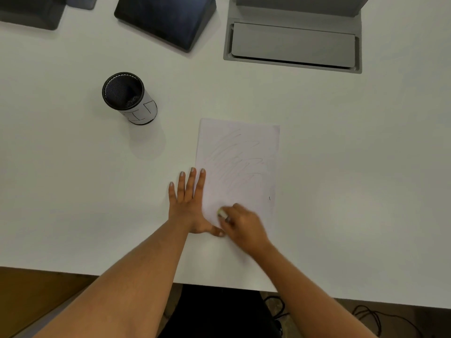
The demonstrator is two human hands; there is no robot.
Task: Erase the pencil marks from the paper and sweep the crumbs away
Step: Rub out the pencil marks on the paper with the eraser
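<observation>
A white sheet of paper [240, 152] lies on the white table [73, 179], covered in faint grey pencil scribbles [235, 162] across its middle. My left hand [190, 203] lies flat, fingers spread, on the paper's left edge and lower left corner. My right hand [240, 225] is shut on a small pale eraser [221, 212], whose tip touches the paper near its lower left. The hand looks blurred. A tiny dark mark [269, 198] sits near the paper's right edge.
A black mesh pen cup [129, 98] stands to the upper left of the paper. A dark tablet-like device [166, 18] and a grey hatch [292, 45] lie at the back. The table's front edge [219, 286] is near my arms; cables lie on the floor.
</observation>
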